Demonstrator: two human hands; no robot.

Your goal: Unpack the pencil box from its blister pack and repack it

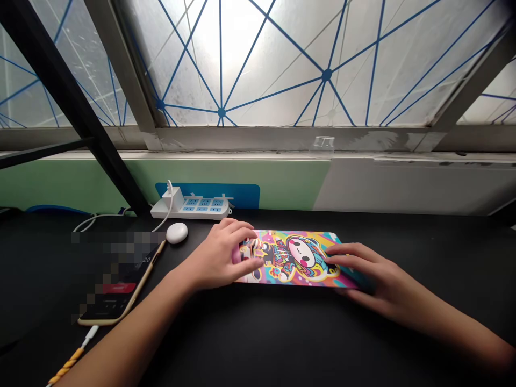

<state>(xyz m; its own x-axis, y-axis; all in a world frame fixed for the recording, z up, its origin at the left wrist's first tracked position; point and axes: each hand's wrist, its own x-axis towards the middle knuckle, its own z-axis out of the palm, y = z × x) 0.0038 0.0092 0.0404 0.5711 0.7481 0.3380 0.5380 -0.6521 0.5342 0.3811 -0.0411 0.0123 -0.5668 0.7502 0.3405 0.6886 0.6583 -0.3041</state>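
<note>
A flat oblong case or board [282, 258] with a bright cartoon print lies lengthwise across the black tabletop in front of me. It shows a big-headed figure on a pink, yellow and teal ground; whether it opens I cannot tell. My left hand [226, 252] grips its left end, thumb lying on the printed face and fingers over the far corner. At the opposite end, my right hand [374, 274] is closed round the teal edge, fingertips on top and thumb at the near underside. Both hands hide parts of the ends.
Left of my forearm lies a phone [116, 290], partly blurred out, with a charging cable [72, 363]. A round white case [176, 233] sits beyond it. A white power strip [205, 207] with a plugged-in adapter stands against the wall. A black slanted post [97, 140] rises at left.
</note>
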